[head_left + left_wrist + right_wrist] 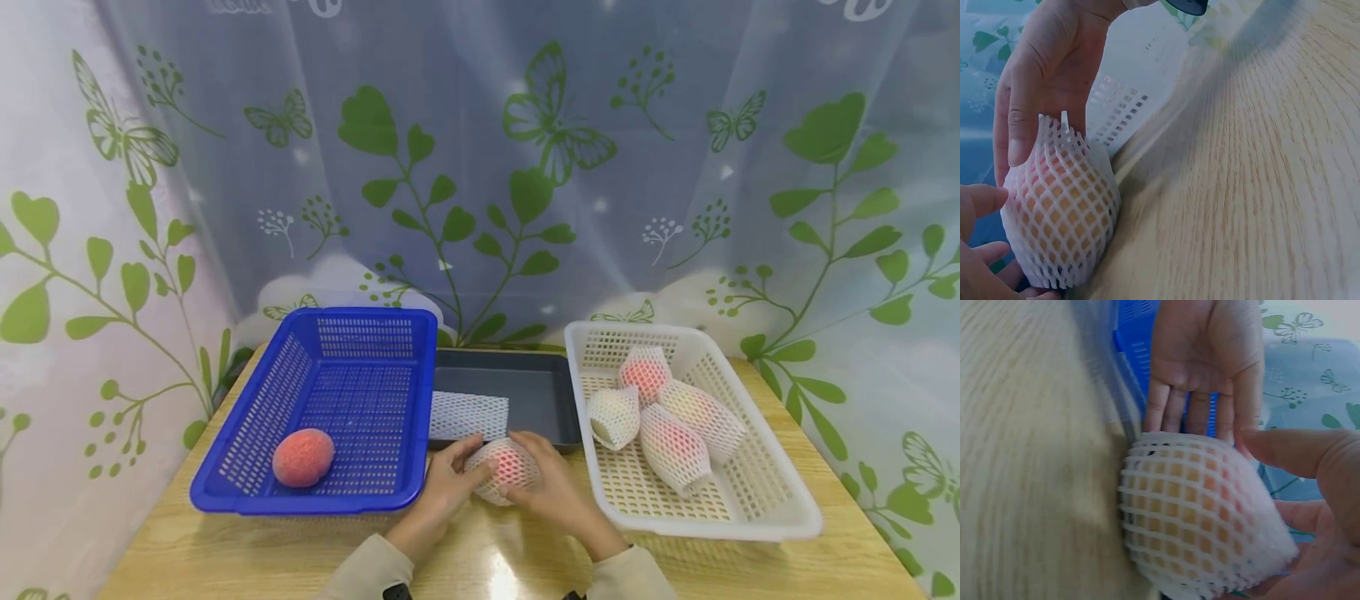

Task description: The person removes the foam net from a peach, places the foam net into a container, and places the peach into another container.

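Observation:
Between both hands, low over the wooden table, is a peach in a white foam net (504,471). My left hand (444,485) holds its left side, thumb across the net and fingers partly hidden behind. From the right, my right hand (557,487) grips the other side with thumb and fingers. The right wrist view shows the netted peach (1191,512) close up, the mesh covering its yellow and pink skin. Just behind the hands, a flat foam net (471,413) lies in a dark tray (536,387). One bare peach (303,458) sits in the blue basket (315,505).
At the right stands a white basket (720,527) with several netted peaches (675,446) in it. The blue basket flanks the tray on the left. A patterned curtain (480,167) hangs behind the wooden table (480,575).

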`<action>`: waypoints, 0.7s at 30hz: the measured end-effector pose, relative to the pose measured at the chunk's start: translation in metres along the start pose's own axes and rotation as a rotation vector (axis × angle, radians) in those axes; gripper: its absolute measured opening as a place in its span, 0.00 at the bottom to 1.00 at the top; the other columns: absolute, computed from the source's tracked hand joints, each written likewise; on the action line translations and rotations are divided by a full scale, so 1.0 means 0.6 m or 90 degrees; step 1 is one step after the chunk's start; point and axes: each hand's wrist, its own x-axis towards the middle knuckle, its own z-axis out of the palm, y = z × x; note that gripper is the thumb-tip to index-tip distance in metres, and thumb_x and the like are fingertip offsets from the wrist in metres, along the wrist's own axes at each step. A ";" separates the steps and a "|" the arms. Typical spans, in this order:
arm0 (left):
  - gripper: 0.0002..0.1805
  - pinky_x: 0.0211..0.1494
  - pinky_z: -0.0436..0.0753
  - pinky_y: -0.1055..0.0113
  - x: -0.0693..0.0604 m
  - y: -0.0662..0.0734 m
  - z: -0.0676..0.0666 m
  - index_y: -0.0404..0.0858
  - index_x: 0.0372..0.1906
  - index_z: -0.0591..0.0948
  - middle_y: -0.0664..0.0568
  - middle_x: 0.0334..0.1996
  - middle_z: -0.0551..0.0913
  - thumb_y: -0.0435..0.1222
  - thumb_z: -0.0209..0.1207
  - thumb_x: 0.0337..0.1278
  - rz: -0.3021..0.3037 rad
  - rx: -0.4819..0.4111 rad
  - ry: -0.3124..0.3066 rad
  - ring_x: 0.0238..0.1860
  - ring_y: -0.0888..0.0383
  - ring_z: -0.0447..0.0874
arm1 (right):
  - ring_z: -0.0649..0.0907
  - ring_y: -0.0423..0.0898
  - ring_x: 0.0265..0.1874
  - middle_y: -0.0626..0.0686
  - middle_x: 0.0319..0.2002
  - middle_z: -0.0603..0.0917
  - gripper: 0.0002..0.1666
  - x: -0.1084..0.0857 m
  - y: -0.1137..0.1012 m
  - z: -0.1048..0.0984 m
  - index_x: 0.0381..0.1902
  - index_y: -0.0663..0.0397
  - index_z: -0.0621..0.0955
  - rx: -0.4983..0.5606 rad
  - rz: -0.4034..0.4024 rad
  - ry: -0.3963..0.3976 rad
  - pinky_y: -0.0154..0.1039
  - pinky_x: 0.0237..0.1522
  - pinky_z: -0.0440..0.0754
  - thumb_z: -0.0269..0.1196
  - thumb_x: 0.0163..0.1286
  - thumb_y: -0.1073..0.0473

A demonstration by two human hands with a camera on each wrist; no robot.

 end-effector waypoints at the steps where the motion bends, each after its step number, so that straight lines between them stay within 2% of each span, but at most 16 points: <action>1: 0.29 0.67 0.68 0.50 0.000 -0.002 0.000 0.19 0.62 0.67 0.27 0.61 0.69 0.29 0.61 0.58 -0.002 0.004 0.002 0.64 0.36 0.67 | 0.71 0.66 0.60 0.66 0.63 0.70 0.41 0.000 0.003 0.003 0.64 0.64 0.70 -0.002 0.001 -0.001 0.64 0.60 0.69 0.72 0.53 0.59; 5: 0.29 0.61 0.76 0.56 0.001 -0.009 0.000 0.20 0.61 0.68 0.29 0.59 0.72 0.32 0.61 0.59 -0.018 0.009 -0.002 0.59 0.39 0.73 | 0.72 0.65 0.60 0.67 0.64 0.68 0.42 0.003 0.015 0.010 0.65 0.64 0.69 -0.010 0.001 -0.011 0.63 0.60 0.69 0.72 0.54 0.59; 9: 0.28 0.56 0.80 0.62 0.002 -0.014 0.000 0.22 0.61 0.70 0.30 0.58 0.74 0.33 0.62 0.59 -0.033 0.001 -0.007 0.55 0.44 0.77 | 0.72 0.66 0.60 0.67 0.65 0.67 0.45 0.007 0.024 0.018 0.67 0.63 0.67 -0.015 0.001 -0.015 0.63 0.60 0.69 0.72 0.53 0.62; 13: 0.28 0.56 0.80 0.63 0.004 -0.018 0.001 0.23 0.61 0.71 0.31 0.58 0.74 0.34 0.62 0.59 -0.037 0.000 0.000 0.54 0.46 0.77 | 0.72 0.66 0.59 0.67 0.65 0.67 0.48 0.010 0.029 0.025 0.68 0.62 0.66 -0.024 0.003 -0.012 0.64 0.59 0.70 0.73 0.48 0.66; 21: 0.28 0.57 0.79 0.60 -0.001 -0.018 0.004 0.24 0.61 0.71 0.31 0.57 0.75 0.35 0.62 0.59 -0.036 0.001 0.011 0.55 0.45 0.77 | 0.71 0.65 0.60 0.65 0.65 0.68 0.53 0.012 0.030 0.036 0.68 0.62 0.65 -0.045 0.004 0.005 0.65 0.60 0.68 0.76 0.43 0.65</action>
